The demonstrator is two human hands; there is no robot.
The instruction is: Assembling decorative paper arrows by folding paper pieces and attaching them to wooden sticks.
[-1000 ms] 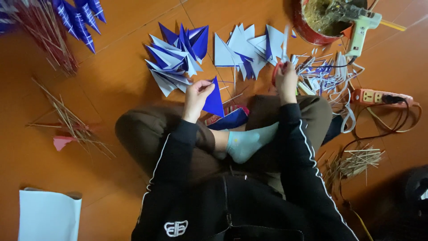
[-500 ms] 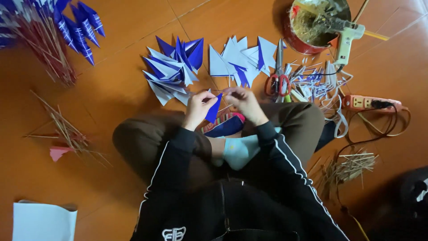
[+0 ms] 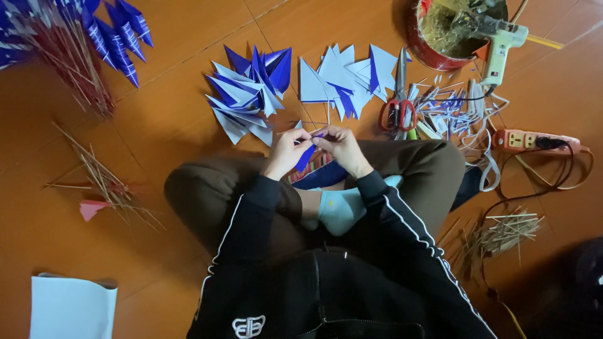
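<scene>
We sit cross-legged on the orange tiled floor (image 3: 188, 132), and both our hands meet just above our knees. Our left hand (image 3: 286, 150) and our right hand (image 3: 339, 147) are pinched together on a small blue paper piece (image 3: 306, 157), fingertips closed on its upper edge while its blue point hangs down between the two palms. A thin stick seems to run across the fingertips, though it is too fine for us to be sure.

Just beyond the hands lies a heap of folded blue and white paper cones (image 3: 248, 91), fanned out on the floor. Beside it, to the right, is a second pile of flat white and blue triangles (image 3: 342, 78). Red-handled scissors (image 3: 397, 103) lie next to that pile, blades pointing away from us, among a litter of narrow paper strips (image 3: 449, 113).

Farther off on the right, a red bowl (image 3: 427, 53) holds a pale glue gun (image 3: 499, 50) propped across its rim. An orange power strip (image 3: 534, 141) lies near our right knee with a dark cable looped by it. A bundle of thin sticks (image 3: 502, 232) lies by our right hip, and another loose scatter of sticks (image 3: 103, 176) sits off to the left with a small pink scrap (image 3: 91, 208). At top left are finished blue cones on sticks (image 3: 94, 37). A white sheet (image 3: 72, 307) lies at the lower left corner.
</scene>
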